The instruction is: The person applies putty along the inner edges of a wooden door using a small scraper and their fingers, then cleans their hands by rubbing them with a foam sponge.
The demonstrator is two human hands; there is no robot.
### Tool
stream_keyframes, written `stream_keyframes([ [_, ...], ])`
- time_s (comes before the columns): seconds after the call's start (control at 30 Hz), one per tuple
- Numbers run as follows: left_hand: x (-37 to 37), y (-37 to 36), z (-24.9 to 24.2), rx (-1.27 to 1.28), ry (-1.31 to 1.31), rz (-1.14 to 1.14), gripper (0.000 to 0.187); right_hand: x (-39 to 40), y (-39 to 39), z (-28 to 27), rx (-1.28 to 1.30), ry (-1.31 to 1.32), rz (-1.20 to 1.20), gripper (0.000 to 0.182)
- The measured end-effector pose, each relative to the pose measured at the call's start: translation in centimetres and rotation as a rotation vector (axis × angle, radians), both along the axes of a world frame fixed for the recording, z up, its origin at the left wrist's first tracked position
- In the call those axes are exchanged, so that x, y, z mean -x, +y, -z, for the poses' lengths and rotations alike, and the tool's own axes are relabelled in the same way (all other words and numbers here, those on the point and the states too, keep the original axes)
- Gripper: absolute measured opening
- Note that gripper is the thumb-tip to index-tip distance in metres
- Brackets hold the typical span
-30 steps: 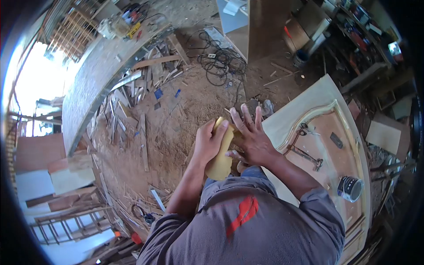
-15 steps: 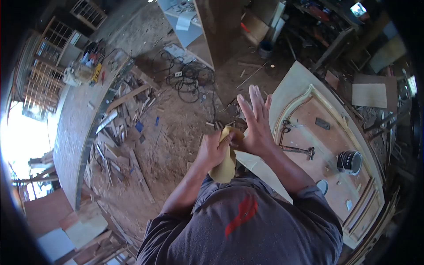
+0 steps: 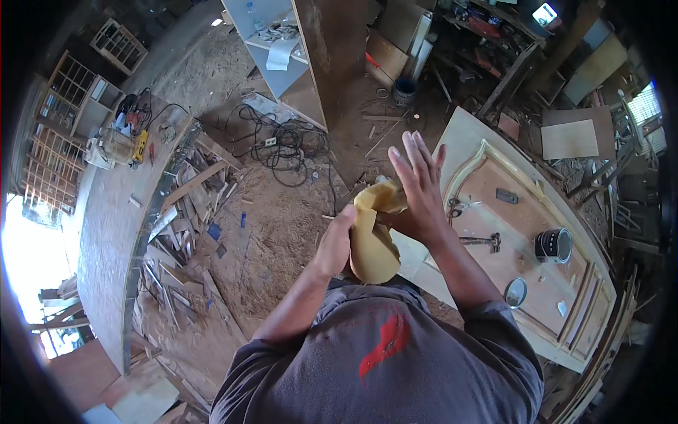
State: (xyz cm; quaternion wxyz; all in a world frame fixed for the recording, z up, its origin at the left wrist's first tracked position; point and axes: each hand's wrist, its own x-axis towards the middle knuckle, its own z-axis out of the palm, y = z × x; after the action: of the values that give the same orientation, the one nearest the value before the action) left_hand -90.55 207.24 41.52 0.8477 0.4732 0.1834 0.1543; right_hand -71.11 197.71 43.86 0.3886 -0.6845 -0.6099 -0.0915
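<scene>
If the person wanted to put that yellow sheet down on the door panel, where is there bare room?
The yellow sheet is in the left hand, the right hand flat against it. On the door panel, bare wood lies between the hammer and the small dark block, and along the near pale edge. It is crowded around the tin and its lid.

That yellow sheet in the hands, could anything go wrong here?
Maybe. The yellow sheet is pinched only by the left hand, while the right hand presses flat, so it might slip to the dusty floor. The open can sits on the door panel near the right arm, so a bump could tip it. Loose cables nearby could trip feet.
</scene>
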Motion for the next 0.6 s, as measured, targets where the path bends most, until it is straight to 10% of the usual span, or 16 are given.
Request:
stream_keyframes([
  [0.1, -0.3, 0.6, 0.0, -0.673, 0.126, 0.034, 0.05, 0.6, 0.7, 0.3, -0.054, -0.072, -0.004, 0.099],
  [0.6, -0.7, 3.2, -0.2, -0.186, 0.223, -0.078, 0.045, 3.8, 2.7, -0.5, -0.177, -0.059, -0.088, 0.076],
])
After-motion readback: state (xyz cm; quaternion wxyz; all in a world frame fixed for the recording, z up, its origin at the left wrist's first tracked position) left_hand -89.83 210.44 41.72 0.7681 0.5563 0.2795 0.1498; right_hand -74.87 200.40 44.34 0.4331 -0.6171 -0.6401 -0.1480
